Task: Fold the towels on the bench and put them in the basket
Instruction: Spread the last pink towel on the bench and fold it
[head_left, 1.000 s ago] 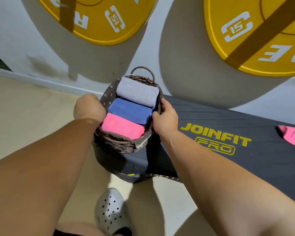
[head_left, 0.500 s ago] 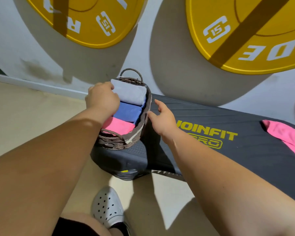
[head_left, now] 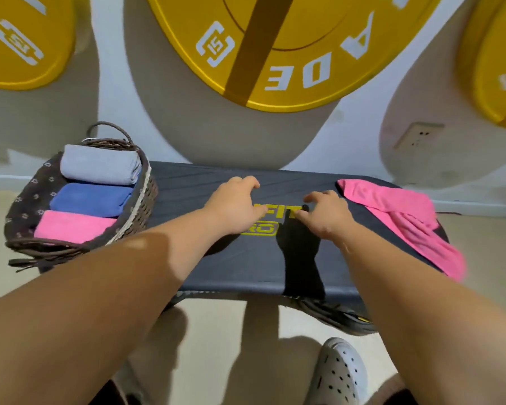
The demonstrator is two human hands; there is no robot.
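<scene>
the last loose towel, a crumpled pink towel (head_left: 400,217), lies at the right end of the desk (head_left: 246,264), with one part hanging over the near edge. that overhang is the likely trouble: a tug on the wrong corner could drag the whole cloth to the floor. the cloth looks soft and nappy, so a fold may slump or go crooked unless it is first spread flat.

the left hand (head_left: 234,204) and right hand (head_left: 324,214) hover over the middle of the desk, each grip loose, fingers half curled, holding nothing. the right hand is near the towel's edge.

the desk's dark padded top looks faintly ribbed. at its left end sits the oval wicker basket (head_left: 148,206) with a flower-dotted liner. it is packed with a grey towel (head_left: 100,165), a blue towel (head_left: 91,198) and a folded pink one (head_left: 70,226), side by side. room for a fourth looks tight, and forcing it could shove the basket off the end.
</scene>
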